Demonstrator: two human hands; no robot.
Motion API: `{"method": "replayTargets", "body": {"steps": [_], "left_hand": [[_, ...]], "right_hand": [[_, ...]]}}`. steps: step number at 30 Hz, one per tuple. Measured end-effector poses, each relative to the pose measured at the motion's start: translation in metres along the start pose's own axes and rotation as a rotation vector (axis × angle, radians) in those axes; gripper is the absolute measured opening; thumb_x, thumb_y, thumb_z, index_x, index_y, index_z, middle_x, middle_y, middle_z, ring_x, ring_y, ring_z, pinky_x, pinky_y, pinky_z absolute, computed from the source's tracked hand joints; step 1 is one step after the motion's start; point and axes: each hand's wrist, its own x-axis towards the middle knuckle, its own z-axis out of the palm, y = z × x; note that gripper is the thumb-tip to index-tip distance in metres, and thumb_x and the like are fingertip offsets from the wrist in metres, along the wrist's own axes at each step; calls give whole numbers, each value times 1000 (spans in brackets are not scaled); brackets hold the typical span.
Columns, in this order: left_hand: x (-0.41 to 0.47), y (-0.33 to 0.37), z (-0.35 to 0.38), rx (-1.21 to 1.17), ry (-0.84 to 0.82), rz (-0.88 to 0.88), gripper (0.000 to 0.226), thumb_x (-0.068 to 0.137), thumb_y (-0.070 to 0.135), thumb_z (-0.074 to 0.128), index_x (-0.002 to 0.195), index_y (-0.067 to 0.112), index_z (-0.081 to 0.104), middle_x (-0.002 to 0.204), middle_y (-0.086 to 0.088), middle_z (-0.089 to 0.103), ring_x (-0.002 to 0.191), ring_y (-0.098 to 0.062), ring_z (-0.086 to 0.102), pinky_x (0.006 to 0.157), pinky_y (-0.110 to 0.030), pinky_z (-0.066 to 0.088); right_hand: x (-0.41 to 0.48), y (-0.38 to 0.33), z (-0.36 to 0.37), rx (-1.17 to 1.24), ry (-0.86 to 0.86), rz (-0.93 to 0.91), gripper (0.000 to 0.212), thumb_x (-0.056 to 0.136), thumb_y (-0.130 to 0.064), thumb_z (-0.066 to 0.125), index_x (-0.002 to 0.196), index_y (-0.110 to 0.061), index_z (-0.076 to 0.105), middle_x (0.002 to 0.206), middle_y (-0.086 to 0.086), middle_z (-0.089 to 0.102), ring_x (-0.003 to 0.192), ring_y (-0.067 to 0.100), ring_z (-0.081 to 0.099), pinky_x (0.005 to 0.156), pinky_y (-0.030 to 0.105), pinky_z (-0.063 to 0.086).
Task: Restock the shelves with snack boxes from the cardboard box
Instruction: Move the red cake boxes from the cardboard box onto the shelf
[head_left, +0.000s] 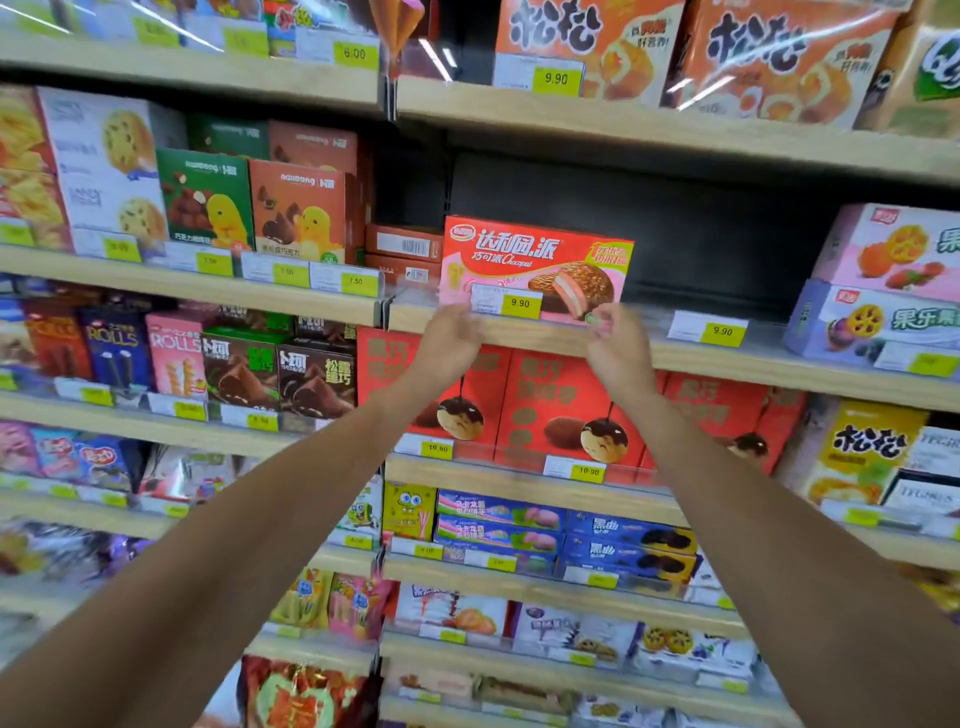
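A red and pink Chocopie snack box (535, 260) stands upright on the wooden shelf (727, 358), behind a 9.90 price tag (506, 301). To its right the shelf bay is dark and bare. My left hand (449, 340) is raised at the box's lower left corner and my right hand (615, 343) at its lower right corner. Both hands are blurred, with fingers loosely apart at the shelf's front edge, and neither closes around the box. The cardboard box is out of view.
Pink and purple fruit-cake boxes (893, 291) are stacked at the right end of the same shelf. Small orange boxes (402, 249) lie left of the Chocopie box. Red cake boxes (566, 410) fill the shelf below. Orange boxes (587, 47) stand above.
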Motion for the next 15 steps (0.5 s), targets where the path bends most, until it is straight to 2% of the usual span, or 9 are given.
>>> {"method": "replayTargets", "body": {"steps": [1,3,5,7,9,10,11,13,15], "left_hand": [[-7,-7,3,5,43,-41,18,86,-7,53,104,-5,55,86,-9,64,76,-13,60,68,-17,52],[-25,-29,9,100,100,-20,30,91,3,54,120,-4,54,113,-14,61,97,-14,52,79,-13,42],[-42,-47,13,131,63,-11,34,92,7,55,124,-2,53,124,-18,58,102,-12,48,78,-10,40],[-56,-81,14,169,15,-70,32,92,6,54,122,-4,55,122,-19,59,101,-12,48,73,-3,39],[-74,-118,11,185,-49,-165,28,92,7,54,117,-5,58,107,-15,63,95,-14,51,81,-14,44],[-87,-136,8,195,-66,-208,25,93,8,53,113,-5,60,95,-9,63,87,-14,53,81,-21,47],[-102,-152,5,223,-103,-257,22,93,10,53,110,-2,61,87,-3,60,80,-13,53,75,-21,47],[-129,-196,0,306,-189,-391,18,94,16,51,106,8,63,85,2,59,79,-11,55,72,-17,45],[-155,-241,-2,367,-258,-510,22,95,19,50,108,8,64,92,-1,61,86,-15,56,79,-26,45]], "right_hand": [[-13,3,9,49,-14,16,29,85,-1,49,112,-2,59,105,10,56,95,25,55,75,23,36],[-36,4,25,113,-16,41,24,85,-2,50,106,-1,62,98,10,61,84,17,54,72,23,40],[-56,10,45,166,-48,67,23,85,0,50,103,-2,64,92,10,64,80,14,54,73,22,41],[-82,27,67,177,-124,110,21,85,0,52,100,-4,65,85,6,62,79,14,55,72,21,41],[-114,51,89,178,-239,178,18,84,-3,54,94,-9,67,80,6,65,72,14,58,60,22,45],[-132,63,97,167,-300,219,15,84,-5,55,90,-10,67,76,5,65,67,12,58,52,21,45],[-150,77,107,151,-363,248,12,85,-7,56,87,-9,68,71,3,64,61,9,58,48,23,43],[-191,106,129,130,-466,297,13,86,-4,55,83,-4,67,65,2,60,54,3,56,55,25,45],[-232,133,147,131,-571,387,16,88,-2,52,81,-8,64,68,5,61,55,6,57,60,28,47]]}}
